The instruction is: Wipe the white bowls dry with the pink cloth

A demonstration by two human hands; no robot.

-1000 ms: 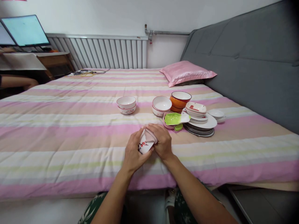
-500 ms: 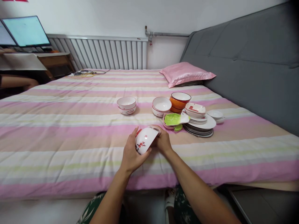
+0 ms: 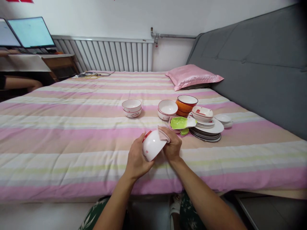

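Observation:
A white bowl (image 3: 153, 145) with red markings is tilted on its side above the near part of the bed. My left hand (image 3: 137, 156) grips its left side, thumb along the lower edge. My right hand (image 3: 172, 145) holds a pale pink cloth (image 3: 164, 136) pressed to the bowl's outer wall near the rim. Beyond them, two stacked bowls (image 3: 131, 108) stand to the left and another stack of white bowls (image 3: 167, 109) stands further right. Green leaf-shaped dishes (image 3: 179, 123) lie just past my right hand.
Orange bowls (image 3: 186, 104), a pile of plates (image 3: 217, 128) with small rectangular dishes (image 3: 202, 112) on top, and small white dishes (image 3: 223, 118) stand to the right. A pink pillow (image 3: 194, 76) lies near the grey headboard (image 3: 259, 70). Cables (image 3: 93, 74) lie at the far left; another person's leg (image 3: 22, 83) shows beside the desk.
The bowl has been turned in my left hand, so its floral pattern has rotated mostly out of sight. The cloth in my right hand now shows clearly on the outer wall.

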